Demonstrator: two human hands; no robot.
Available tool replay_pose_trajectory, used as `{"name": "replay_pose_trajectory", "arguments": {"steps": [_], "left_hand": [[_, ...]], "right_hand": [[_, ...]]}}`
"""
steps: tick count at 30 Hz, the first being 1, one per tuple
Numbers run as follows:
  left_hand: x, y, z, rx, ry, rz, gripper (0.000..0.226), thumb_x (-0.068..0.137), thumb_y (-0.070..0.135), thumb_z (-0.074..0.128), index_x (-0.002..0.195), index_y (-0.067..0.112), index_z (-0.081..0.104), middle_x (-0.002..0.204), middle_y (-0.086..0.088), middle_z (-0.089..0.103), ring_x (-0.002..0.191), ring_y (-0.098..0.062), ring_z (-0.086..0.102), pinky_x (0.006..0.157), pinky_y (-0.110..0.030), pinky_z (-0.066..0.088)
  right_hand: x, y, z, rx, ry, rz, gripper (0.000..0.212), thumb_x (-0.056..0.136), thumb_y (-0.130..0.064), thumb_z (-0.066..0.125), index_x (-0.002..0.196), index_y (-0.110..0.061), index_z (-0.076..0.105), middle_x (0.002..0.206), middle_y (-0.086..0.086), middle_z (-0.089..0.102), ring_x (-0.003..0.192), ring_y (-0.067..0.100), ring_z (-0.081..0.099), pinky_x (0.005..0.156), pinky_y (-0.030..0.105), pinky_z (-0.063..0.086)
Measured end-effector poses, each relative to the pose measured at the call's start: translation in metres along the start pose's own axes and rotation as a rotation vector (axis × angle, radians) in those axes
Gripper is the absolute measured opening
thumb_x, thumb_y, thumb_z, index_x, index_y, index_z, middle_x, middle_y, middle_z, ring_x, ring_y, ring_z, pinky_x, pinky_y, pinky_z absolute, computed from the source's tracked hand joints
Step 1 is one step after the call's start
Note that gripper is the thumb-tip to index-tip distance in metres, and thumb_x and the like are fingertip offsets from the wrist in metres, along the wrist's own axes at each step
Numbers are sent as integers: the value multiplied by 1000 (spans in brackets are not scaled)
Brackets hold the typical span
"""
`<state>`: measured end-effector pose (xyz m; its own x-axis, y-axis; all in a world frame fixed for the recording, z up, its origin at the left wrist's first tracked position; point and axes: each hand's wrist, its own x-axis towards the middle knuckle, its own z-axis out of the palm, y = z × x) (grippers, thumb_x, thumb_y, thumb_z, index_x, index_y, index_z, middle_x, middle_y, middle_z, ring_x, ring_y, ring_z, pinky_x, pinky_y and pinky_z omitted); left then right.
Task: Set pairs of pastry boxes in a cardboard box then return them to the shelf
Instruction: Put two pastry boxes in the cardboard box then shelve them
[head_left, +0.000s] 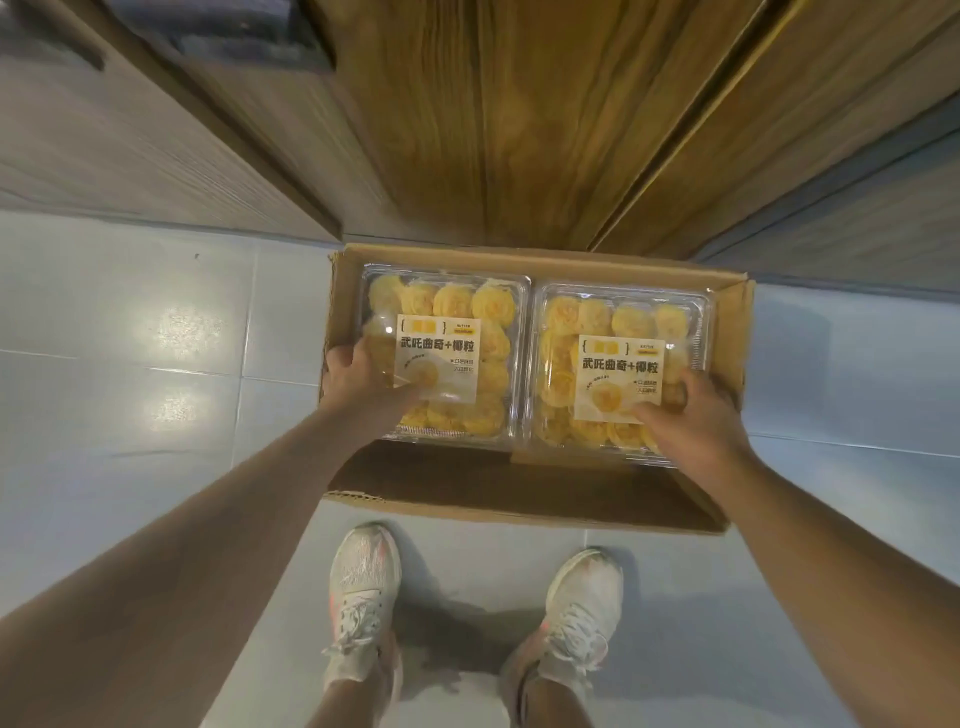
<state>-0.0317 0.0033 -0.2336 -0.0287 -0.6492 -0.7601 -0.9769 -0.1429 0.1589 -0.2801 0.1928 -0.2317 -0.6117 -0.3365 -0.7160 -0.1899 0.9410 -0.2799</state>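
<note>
Hands grip one pastry box each: left hand (358, 374) the left pastry box (447, 358), right hand (685, 415) the right pastry box (618, 369), side by side over the cardboard box (519, 499).

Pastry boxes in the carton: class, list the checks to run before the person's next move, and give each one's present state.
1. Left hand grips left pastry box: ok.
2. Right hand grips right pastry box: ok.
3. Boxes side by side over the cardboard box: ok.
4. Lids closed: cannot tell.
5. Boxes resting on the carton floor: cannot tell.
6. Shoes stand apart from the carton: ok.
</note>
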Motion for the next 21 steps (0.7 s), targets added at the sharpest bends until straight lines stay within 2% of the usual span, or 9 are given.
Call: {"name": "replay_pose_trajectory", "arguments": {"steps": [2,4,9,11,14,17,19,21], "left_hand": [[6,4,11,-25,18,-54,103,87,56,70,162,26,7,159,-10,18,149,-36,20,120,-56,29],[7,10,22,-80,49,-77,105,89,45,71,163,23,1,163,-11,11,150,-36,15,119,-54,27],[11,13,35,-203,193,-104,94,91,34,70,161,17,9,161,-14,15,145,-38,20,115,-51,31],[11,16,36,-233,211,-86,96,93,30,68,163,13,4,163,-17,14,146,-40,20,118,-51,27],[12,20,34,-248,196,-101,101,93,30,67,163,9,-3,165,-17,13,149,-40,18,121,-50,22],[15,23,27,-242,203,-164,105,87,34,76,162,9,7,162,-20,19,147,-41,22,121,-49,25],[16,23,22,-247,210,-185,104,84,32,80,161,11,14,159,-20,23,145,-40,25,120,-49,27],[18,21,18,-280,207,-179,100,84,31,81,160,13,19,157,-19,26,144,-39,27,120,-50,29]], "right_hand": [[8,0,8,9,73,40,72,76,-46,69,140,-24,46,139,8,50,124,33,52,98,51,51],[14,-6,11,62,144,80,69,82,-35,69,144,-19,42,144,13,43,130,36,46,106,55,45],[22,-13,17,66,251,136,86,87,-31,71,156,-14,24,155,15,28,141,39,34,111,52,38],[24,-16,17,99,246,183,90,85,-30,71,157,-12,21,158,14,29,145,39,30,115,53,32],[31,-20,13,143,223,273,88,82,-28,73,155,-10,28,155,16,36,140,40,37,114,53,36],[36,-22,7,100,204,295,81,78,-31,75,146,-6,40,149,18,42,132,42,47,108,55,43],[35,-22,5,76,173,289,82,76,-29,74,146,-4,40,151,18,39,131,42,48,107,56,45],[30,-19,4,54,151,277,86,77,-23,72,150,-4,32,156,18,31,137,43,41,110,56,43]]}}
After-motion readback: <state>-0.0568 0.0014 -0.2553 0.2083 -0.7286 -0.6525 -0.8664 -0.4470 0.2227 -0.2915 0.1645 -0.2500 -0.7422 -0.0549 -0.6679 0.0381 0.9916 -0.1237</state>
